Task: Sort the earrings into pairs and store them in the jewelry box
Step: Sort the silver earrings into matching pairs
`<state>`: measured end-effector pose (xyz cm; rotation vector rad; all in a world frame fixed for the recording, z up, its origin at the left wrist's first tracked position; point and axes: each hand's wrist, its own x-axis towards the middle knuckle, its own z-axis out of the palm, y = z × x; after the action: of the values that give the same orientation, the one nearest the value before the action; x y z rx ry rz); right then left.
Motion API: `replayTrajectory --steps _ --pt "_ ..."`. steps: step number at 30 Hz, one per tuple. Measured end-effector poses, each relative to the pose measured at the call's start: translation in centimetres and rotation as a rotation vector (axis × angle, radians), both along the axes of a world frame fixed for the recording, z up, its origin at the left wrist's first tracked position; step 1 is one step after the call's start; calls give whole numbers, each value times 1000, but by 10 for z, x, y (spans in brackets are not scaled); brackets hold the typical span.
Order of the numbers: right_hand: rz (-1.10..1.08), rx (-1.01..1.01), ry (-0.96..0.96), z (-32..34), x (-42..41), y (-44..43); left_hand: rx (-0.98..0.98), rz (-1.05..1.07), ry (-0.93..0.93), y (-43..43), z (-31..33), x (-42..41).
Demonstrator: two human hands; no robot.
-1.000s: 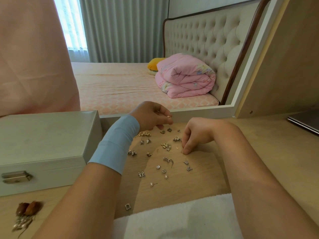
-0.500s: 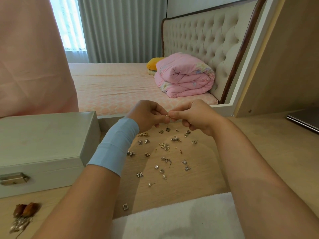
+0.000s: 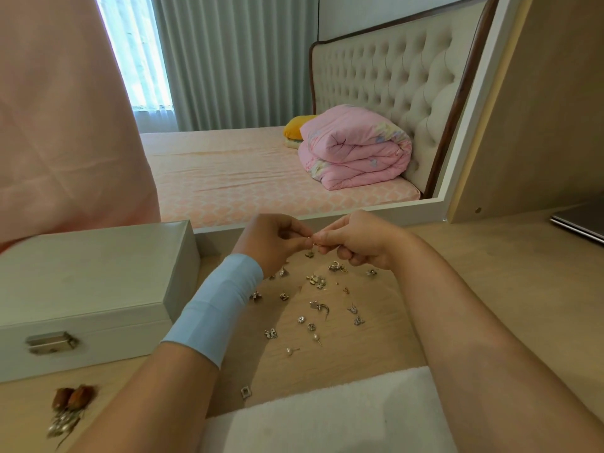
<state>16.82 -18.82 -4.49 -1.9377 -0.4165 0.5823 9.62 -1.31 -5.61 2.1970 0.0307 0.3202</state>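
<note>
Several small silver and gold earrings [image 3: 318,305] lie scattered on the wooden desktop [image 3: 490,273]. Above their far edge my left hand [image 3: 273,241] and my right hand [image 3: 354,240] meet fingertip to fingertip, both pinching one tiny gold earring [image 3: 312,239] between them. A pale blue band wraps my left wrist. The white jewelry box [image 3: 91,289] stands closed at the left, its metal clasp facing me. One square earring [image 3: 245,392] lies apart near the front.
A white towel [image 3: 327,413] covers the desk's front edge. A brown beaded ornament [image 3: 68,407] lies front left. A large mirror [image 3: 294,109] stands behind the desk, reflecting a bed. A grey laptop [image 3: 581,222] sits far right.
My right hand rose from the desktop and came to my left hand; both now pinch the same small earring. The view has shifted slightly.
</note>
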Motion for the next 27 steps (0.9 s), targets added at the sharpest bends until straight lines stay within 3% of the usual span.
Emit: replayTrajectory --steps 3,7,10,21,24,27 --pt "27 -117 -122 -3 -4 5 71 2 88 5 -7 -7" --pt "49 -409 -419 -7 -7 17 352 16 210 14 -6 -12" --pt "78 -520 -511 -8 -10 26 459 -18 267 13 2 -16" --pt "-7 -439 -531 -13 -4 17 658 -58 278 4 -6 -11" --pt "50 -444 -520 -16 -6 16 644 -67 254 4 -6 -11" --pt "64 -415 -480 -14 -4 12 497 -56 199 6 -4 -10"
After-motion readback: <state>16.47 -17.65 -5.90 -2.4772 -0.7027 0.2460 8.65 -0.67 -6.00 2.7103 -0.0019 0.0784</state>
